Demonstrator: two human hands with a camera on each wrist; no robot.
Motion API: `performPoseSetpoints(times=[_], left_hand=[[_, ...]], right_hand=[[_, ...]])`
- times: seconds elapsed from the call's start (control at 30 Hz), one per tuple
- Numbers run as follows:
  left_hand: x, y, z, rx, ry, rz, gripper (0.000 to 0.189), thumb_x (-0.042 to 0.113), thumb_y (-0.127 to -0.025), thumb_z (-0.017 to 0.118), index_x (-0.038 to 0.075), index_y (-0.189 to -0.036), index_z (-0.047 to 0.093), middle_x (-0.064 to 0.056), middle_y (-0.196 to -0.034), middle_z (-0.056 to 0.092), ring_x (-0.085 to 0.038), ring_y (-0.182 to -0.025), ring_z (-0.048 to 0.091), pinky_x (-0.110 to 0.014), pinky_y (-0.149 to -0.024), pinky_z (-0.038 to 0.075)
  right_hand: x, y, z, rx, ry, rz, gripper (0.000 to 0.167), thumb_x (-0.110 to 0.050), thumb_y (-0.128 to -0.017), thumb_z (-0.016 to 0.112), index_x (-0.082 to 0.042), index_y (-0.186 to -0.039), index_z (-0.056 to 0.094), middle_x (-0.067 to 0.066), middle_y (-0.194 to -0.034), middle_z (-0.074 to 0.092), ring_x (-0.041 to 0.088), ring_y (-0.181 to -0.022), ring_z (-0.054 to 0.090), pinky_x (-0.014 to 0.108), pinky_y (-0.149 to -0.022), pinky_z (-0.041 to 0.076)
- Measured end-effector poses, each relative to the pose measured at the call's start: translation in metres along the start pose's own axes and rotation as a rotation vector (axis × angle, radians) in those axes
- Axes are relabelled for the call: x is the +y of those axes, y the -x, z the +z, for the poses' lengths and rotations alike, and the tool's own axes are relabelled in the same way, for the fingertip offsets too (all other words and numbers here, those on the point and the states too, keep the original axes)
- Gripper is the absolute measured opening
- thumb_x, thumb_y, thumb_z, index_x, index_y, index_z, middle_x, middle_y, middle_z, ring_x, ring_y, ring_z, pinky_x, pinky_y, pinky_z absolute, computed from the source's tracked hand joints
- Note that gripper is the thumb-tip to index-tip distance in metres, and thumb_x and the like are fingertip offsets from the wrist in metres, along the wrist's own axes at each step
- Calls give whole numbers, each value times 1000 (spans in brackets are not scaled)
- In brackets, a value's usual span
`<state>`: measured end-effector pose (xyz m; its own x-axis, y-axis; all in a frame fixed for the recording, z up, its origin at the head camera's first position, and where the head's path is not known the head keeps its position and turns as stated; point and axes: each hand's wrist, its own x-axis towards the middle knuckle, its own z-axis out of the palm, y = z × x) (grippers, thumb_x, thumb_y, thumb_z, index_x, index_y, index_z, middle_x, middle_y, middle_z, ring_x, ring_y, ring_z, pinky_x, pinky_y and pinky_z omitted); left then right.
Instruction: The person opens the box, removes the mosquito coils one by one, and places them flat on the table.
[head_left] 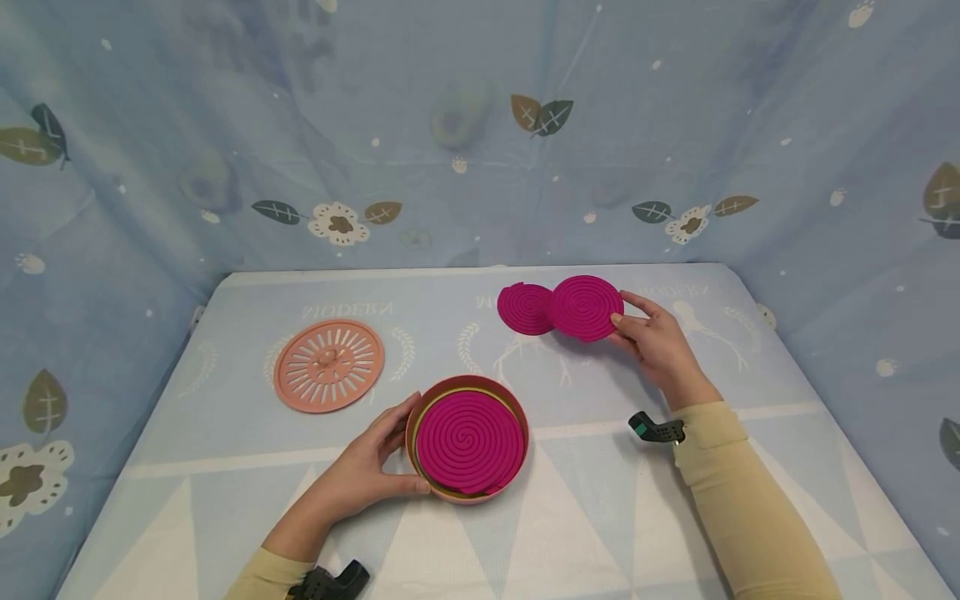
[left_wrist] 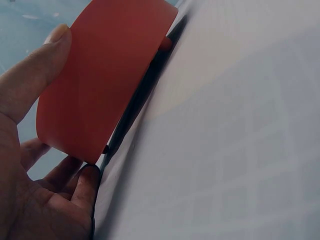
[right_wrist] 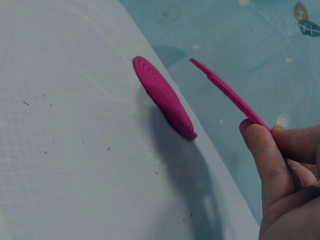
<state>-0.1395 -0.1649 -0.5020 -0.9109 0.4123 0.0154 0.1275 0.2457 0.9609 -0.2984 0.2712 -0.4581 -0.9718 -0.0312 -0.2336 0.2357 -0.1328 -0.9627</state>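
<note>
Coil one of three in view, all magenta, is pinched above the table by the right hand; coil two lies flat; coil three sits inside the single round container, gripped by the left hand. One slotted disc lies left of the container.

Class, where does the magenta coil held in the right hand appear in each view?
Head: magenta coil, right of centre, in the right hand.
Left wrist: not in it.
Right wrist: nearly edge-on, right of centre, upper half.
Shared landmark: pale tabletop, in all three.
</note>
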Motion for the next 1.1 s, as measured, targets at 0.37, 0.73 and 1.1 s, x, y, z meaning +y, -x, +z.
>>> performPoseSetpoints(times=[0.37, 0.73, 1.1], left_hand=[[0, 0, 0, 11, -13, -7, 115, 30, -65, 94, 19, -158, 27, 3, -155, 32, -17, -141, 34, -21, -114, 32], [1, 0, 1, 4, 5, -21, 113, 27, -67, 94, 21, -158, 26, 4, -156, 31, -16, -142, 33, -21, -114, 32], [2, 0, -1, 5, 9, -8, 112, 28, -66, 94, 24, -157, 29, 3, -155, 33, -16, -141, 35, -22, -114, 32]], right_hand=[[-3, -10, -10, 31, -27, 8, 69, -5, -96, 64, -8, -156, 29, 5, -91, 72, 11, -74, 69, 22, -70, 61], [0, -21, -24, 83, -31, 18, 70, -6, -96, 64, -9, -156, 28, 4, -93, 70, 11, -78, 70, 23, -74, 61], [0, -28, -40, 128, -70, 66, 72, -4, -96, 64, -13, -157, 27, 4, -100, 67, 11, -80, 70, 23, -77, 60]])
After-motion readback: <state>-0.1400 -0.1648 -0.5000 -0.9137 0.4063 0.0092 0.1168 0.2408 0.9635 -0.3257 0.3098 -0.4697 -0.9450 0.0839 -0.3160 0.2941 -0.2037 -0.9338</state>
